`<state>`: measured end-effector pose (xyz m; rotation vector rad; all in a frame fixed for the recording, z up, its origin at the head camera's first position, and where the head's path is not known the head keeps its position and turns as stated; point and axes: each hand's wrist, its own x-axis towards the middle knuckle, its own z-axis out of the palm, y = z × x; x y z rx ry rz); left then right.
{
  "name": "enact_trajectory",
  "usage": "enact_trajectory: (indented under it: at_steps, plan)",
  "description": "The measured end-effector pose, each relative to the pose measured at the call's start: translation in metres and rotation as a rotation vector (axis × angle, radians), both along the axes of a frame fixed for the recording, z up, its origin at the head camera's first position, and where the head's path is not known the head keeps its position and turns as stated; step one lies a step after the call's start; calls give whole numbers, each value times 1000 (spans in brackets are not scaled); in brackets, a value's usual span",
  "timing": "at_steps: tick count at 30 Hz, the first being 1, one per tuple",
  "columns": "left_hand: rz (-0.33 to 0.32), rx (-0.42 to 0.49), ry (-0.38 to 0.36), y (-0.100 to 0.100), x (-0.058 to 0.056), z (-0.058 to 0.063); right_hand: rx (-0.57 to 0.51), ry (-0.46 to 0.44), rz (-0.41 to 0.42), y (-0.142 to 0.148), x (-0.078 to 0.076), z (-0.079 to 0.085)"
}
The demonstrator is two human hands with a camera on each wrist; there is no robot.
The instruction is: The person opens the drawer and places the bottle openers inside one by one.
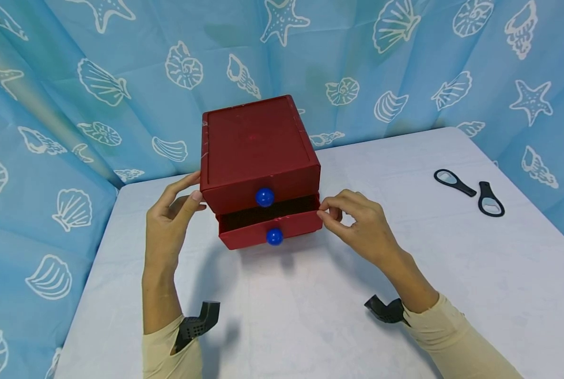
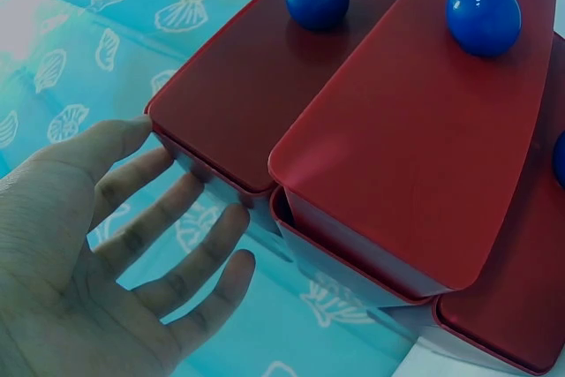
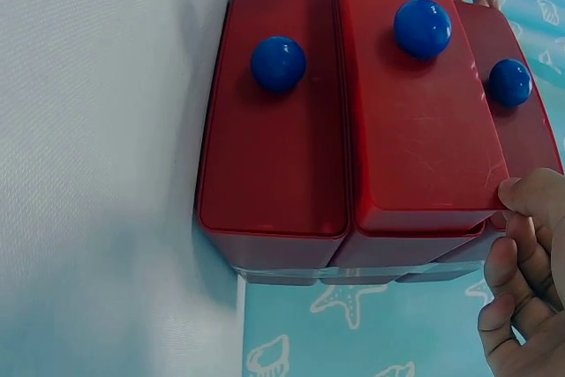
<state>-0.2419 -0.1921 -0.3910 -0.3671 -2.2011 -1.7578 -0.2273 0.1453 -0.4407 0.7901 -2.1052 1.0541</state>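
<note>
"Two soft beige sleeves nearest, angular black plastic pieces at the wrists, above a white, cloth-textured tabletop."

"And past the cuffs?"

"Left grip raised, fingers spread, thumb at the front left edge of a boxy red plastic chest. Right grip angled inward opposite, thumb and forefinger pinching the upper right corner of the middle drawer."

"Condition of the chest?"

"Upright on the tabletop, toward the far edge; lightly scuffed, top panel framed by a rim. Middle drawer partway out, dark inside, between closed top and bottom drawers. Glossy round blue knobs on all three."

"Farther off?"

"Rightward, two black-handled lenses. Behind, a creased blue curtain, white shells and starfish throughout."
</note>
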Motion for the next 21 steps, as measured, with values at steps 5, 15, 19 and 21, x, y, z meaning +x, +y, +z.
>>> enact_trajectory:
  at_steps: [5,15,19,21]
  plan:
    - [10,2,-14,1,0,1,-1,2,-10,-1,0,0]
    - [1,7,-3,0,0,1,-9,-3,-18,-2,-2,-2]
    - [-2,4,2,0,0,0,-11,-4,-18,-2,-3,-2]
    - [-3,4,5,0,0,0,-10,-4,-19,-2,-3,-2]
